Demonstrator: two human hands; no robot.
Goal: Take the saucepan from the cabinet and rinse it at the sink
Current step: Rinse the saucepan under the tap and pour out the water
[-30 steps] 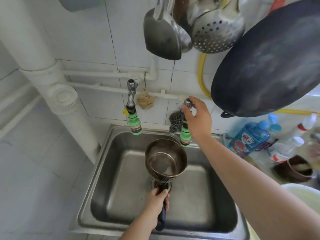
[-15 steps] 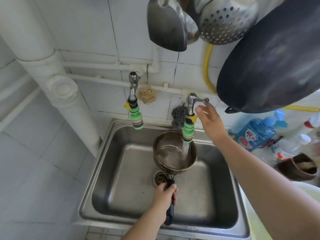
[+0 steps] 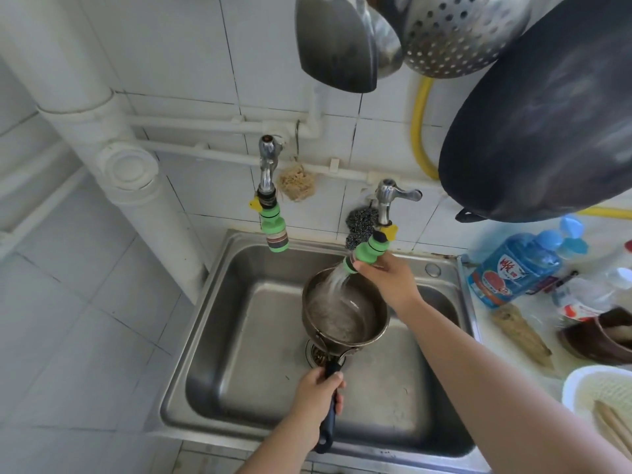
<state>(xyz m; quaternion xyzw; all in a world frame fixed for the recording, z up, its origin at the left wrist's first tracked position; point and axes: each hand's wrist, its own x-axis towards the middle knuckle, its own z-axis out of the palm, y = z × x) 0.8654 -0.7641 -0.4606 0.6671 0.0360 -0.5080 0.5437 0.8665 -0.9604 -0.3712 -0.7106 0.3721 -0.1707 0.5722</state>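
The steel sink (image 3: 219, 336) fills the middle of the view, with a dark wok (image 3: 547, 124) hanging at far right above the table (image 3: 485, 340) that carries a blue detergent bottle (image 3: 513, 265). Inside the basin, held just above the drain (image 3: 316, 354), is the saucepan (image 3: 343, 313), tilted a little toward the far wall, water pooling in its bowl. The left hand (image 3: 316, 393) has its grip clamped round the pan's dark handle at the near side. The right hand (image 3: 390, 278), a moment ago up by the lever of the right tap (image 3: 388, 200), has dropped to the green nozzle (image 3: 367, 249); its grip is closed on that nozzle, bending it left so the stream lands inside the pan instead of falling straight down. The left tap (image 3: 268, 172) hangs idle. With water now running and aimed, the rinse seems properly under way; swirling and tipping out probably remain.
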